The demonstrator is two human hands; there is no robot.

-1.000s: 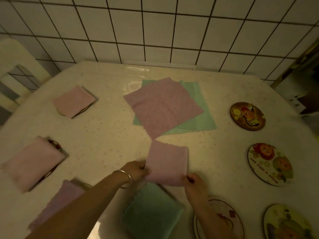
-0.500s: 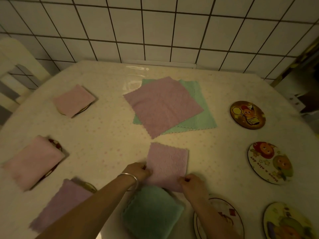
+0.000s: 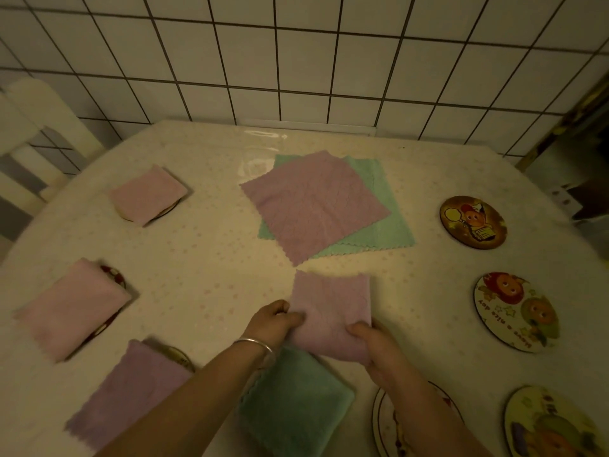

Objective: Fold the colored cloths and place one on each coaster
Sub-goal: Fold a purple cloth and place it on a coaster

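You are at the end of a fold, by the look of it: the small purple cloth (image 3: 331, 313) at lower centre of the frame is already down to a compact rectangle, and you hold its near edge from both sides. Your left hand (image 3: 275, 321) pinches the near left corner, thumb on top, fingers curled under. Your right hand (image 3: 379, 349) grips the near right corner the same way. The far part of the cloth lies flat on the table (image 3: 204, 258); the near part looks slightly lifted.

Next, I judge, you carry it to a bare coaster. The nearest one (image 3: 384, 410) sits at the lower right, partly hidden under your right forearm. Three more bare coasters run up the right side, the closest of them a pale round one (image 3: 514, 311). Keep both corners pinched as you lift, or the layers may slip open.

The cloth is a dull lilac, soft and nappy, with a zigzag edge showing at its far side. Just past it lies a flat pile: an unfolded purple cloth (image 3: 313, 206) over a green cloth (image 3: 385, 232), both yet to be folded. A folded green cloth (image 3: 296, 400) lies just below your hands.
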